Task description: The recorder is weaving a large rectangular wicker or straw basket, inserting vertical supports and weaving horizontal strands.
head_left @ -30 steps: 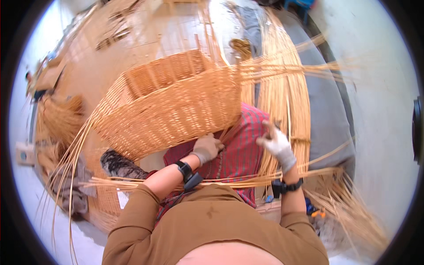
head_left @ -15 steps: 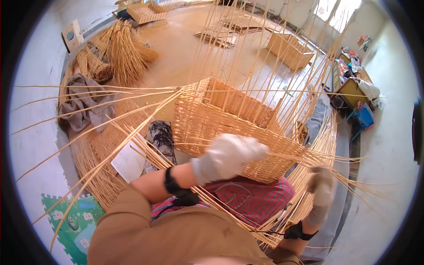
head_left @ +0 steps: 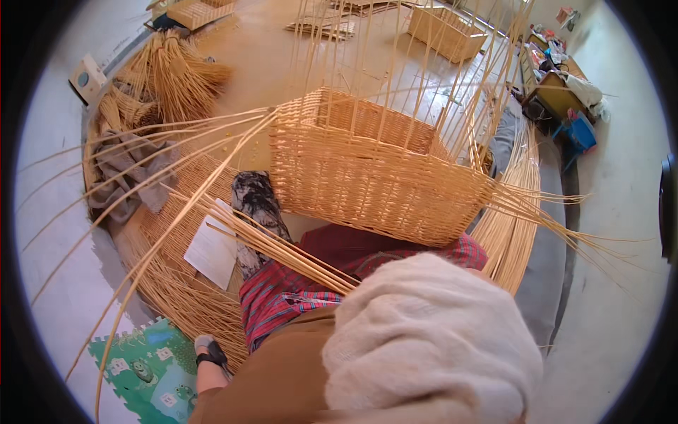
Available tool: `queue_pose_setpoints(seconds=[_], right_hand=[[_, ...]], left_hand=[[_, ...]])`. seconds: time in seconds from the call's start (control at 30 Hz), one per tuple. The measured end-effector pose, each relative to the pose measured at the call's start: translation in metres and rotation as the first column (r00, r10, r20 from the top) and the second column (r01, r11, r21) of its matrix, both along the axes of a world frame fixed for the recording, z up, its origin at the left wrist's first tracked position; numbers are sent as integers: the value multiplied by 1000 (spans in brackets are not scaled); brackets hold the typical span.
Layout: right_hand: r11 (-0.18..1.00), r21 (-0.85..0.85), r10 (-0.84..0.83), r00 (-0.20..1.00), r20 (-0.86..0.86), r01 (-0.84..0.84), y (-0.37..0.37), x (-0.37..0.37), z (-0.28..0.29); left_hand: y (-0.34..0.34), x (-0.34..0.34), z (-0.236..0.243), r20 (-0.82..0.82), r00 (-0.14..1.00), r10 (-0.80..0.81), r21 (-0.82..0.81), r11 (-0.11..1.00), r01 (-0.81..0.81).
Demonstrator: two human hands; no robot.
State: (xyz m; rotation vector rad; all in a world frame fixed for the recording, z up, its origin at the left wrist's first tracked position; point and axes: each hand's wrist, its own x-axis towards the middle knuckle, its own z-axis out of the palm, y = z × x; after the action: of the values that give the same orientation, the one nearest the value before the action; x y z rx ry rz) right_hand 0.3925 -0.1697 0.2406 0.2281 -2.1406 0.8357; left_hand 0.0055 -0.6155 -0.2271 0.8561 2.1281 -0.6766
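Wicker basket (head_left: 374,180), open at the top and bristling with stakes (head_left: 409,128)

The basket stands in front of the person, tilted in view, its near lower edge over the red checked cloth (head_left: 268,297). The right hand (head_left: 432,339), in a pale glove, is well on the near side of the basket, so close to the camera that its fingers cannot be made out; whether they grip anything cannot be told. The left hand (head_left: 204,342), gloved and black-strapped at the wrist, is low to the near left of the basket, just beside a green mat (head_left: 141,371) in the view; its finger closure cannot be told either.

Long rods fan out from the basket's left and right ends. Between basket and person, a bunch of cut rods (head_left: 293,256) lies across the checked cloth. Left of the basket are a paper sheet (head_left: 212,249) and a crumpled grey cloth (head_left: 131,173); farther beyond it, a straw bundle (head_left: 176,78). A thick sheaf (head_left: 512,222) lies to its right, and a second basket (head_left: 446,35) stands beyond it.
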Motion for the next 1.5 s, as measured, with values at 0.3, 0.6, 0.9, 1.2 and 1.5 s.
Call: queue_pose_setpoints(seconds=[0.3, 0.6, 0.9, 1.2, 1.5], right_hand=[[870, -137, -393, 833, 388, 474, 153, -85, -23], [506, 301, -862, 477, 169, 808, 267, -190, -168], [471, 465, -842, 540, -19, 750, 289, -179, -159], [414, 664, -817, 576, -31, 623, 318, -190, -133], [582, 74, -799, 554, 233, 810, 299, -184, -144]], left_hand=[[321, 10, 207, -98, 884, 456, 955, -208, 213], [599, 63, 296, 30, 980, -196, 999, -32, -37], [641, 38, 287, -259, 946, -197, 957, 79, 278], [675, 48, 303, 163, 986, -32, 960, 234, -151], [676, 50, 311, 482, 876, 0, 839, 290, -461]])
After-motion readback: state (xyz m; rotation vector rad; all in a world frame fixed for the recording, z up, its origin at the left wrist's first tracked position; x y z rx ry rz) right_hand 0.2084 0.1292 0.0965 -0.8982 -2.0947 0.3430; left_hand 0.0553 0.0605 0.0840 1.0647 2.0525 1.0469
